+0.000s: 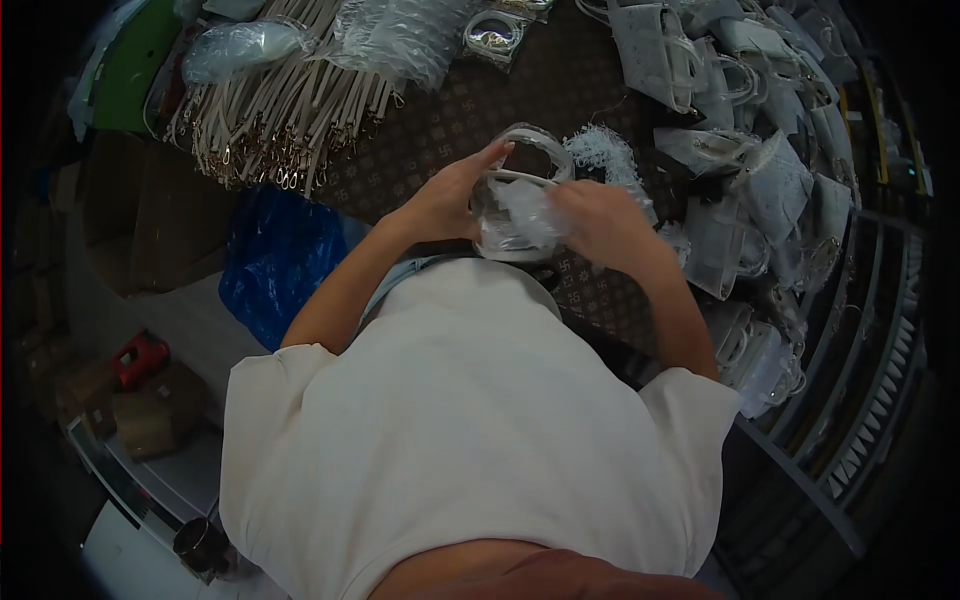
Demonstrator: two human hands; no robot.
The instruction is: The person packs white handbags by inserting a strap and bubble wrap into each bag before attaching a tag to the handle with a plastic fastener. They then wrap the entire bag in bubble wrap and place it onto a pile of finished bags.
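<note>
A small white handbag [490,240] with rounded handles stands close in front of my body at the table's near edge. My left hand [452,198] grips its left side, the thumb reaching up by the handle. Crumpled clear plastic wrap [532,212] bulges at the bag's opening, below the handles. My right hand [607,222] is closed at the right side of this plastic, slightly smeared by motion, with its fingertips partly hidden. Just beyond the right hand lies a heap of white shredded filler [606,152].
Many pale straps with gold clasps [290,130] lie at the back left, plastic packaging [400,40] over them. Wrapped white bags [715,240] crowd the right side. A blue plastic bag [275,265] hangs left of the patterned brown table [420,130]. Metal racks [850,400] stand right.
</note>
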